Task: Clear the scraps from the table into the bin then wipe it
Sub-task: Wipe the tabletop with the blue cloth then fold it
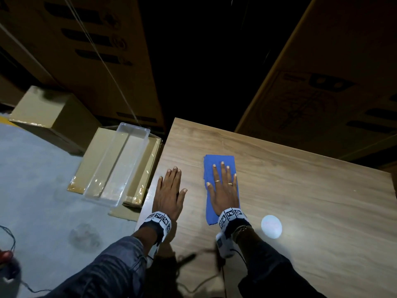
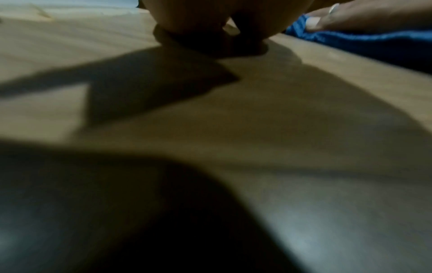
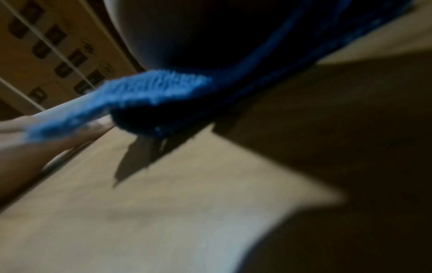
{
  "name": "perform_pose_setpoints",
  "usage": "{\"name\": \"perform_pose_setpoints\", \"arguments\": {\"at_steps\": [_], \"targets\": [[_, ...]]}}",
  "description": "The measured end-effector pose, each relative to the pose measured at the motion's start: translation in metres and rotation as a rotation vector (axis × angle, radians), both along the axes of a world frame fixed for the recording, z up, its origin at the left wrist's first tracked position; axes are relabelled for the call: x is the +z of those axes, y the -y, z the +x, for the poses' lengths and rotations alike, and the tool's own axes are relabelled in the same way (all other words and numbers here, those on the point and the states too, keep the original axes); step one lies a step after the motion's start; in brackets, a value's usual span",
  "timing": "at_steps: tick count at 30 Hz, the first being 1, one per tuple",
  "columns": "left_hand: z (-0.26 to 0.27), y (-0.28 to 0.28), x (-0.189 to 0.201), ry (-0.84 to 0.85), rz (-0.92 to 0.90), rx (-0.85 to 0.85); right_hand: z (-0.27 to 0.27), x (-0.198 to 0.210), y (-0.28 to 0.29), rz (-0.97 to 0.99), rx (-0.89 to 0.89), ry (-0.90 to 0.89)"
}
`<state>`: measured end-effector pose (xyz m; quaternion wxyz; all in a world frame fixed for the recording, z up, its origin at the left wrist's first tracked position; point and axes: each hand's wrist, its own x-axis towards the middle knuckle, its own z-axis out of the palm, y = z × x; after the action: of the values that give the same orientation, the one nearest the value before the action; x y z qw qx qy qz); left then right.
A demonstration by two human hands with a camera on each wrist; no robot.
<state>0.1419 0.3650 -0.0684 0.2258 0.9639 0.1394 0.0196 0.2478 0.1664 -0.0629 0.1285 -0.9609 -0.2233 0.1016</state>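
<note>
— Where's the cloth (image 1: 217, 166)?
— Under the right hand (image 1: 224, 188), fingers straight, pressing it onto the table (image 1: 300, 190).
— The left hand (image 1: 168, 192)?
— Just beside, flat, holding nothing.

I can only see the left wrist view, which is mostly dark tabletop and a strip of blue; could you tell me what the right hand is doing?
Observer: The right hand lies flat, fingers straight, on a folded blue cloth on the table.
Operator: Thank you. Where is the bin?
Observer: A clear plastic bin sits on flattened cardboard on the floor, left of the table.
Operator: And the left hand?
Observer: The left hand lies flat near the table's left edge.
</note>
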Motion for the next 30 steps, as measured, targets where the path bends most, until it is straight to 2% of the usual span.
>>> {"name": "perform_pose_setpoints", "arguments": {"at_steps": [7, 12, 15, 20, 23, 30], "targets": [[-0.002, 0.000, -0.001, -0.062, 0.087, 0.006, 0.055, -0.006, 0.037, -0.061, -0.171, 0.043], [0.000, 0.002, -0.001, -0.070, 0.095, 0.017, 0.083, -0.005, 0.059, -0.079, -0.493, 0.018], [0.000, 0.002, -0.001, -0.085, 0.101, 0.047, 0.094, -0.002, 0.057, -0.081, -0.654, -0.022], [0.000, 0.001, 0.002, -0.099, 0.093, 0.044, 0.104, 0.005, 0.030, -0.052, -0.805, -0.072], [0.000, 0.001, 0.003, -0.112, 0.091, 0.037, 0.112, 0.009, 0.011, -0.060, -0.807, -0.078], [0.002, 0.001, 0.003, -0.102, 0.073, 0.048, 0.121, 0.002, -0.055, -0.035, -0.570, -0.003]]}}
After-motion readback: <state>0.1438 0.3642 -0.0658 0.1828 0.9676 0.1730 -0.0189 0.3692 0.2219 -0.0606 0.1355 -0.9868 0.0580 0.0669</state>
